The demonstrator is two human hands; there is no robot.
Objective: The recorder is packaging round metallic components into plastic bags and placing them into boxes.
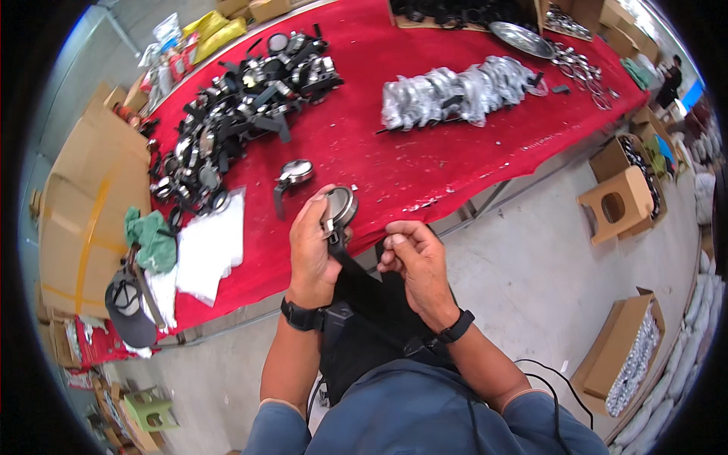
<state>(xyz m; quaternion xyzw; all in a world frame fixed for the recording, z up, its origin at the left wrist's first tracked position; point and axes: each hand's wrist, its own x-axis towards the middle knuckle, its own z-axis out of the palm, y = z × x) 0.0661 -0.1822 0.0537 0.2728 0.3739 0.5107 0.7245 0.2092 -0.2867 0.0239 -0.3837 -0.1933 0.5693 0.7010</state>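
Observation:
In my left hand [311,246] is a round silver metal part [342,205] with a black strap-like handle hanging below it; its exact kind does not show. The fingers wrap round its left side. My right hand [418,262] is a little to the right, its thumb and fingers pinched together and apart from the part. Whatever that pinch holds, if anything, is too small to make out. Just beyond my left hand, a similar round silver part with a black handle [296,171] lies on the red-covered table [353,140].
A large heap of silver and black parts [246,98] covers the table's left side. Plastic-wrapped parts [459,92] lie in a row farther back, near a metal plate [522,40] and loose rings [580,68]. White sheets [216,250] lie left. A brown stool [620,203] stands right.

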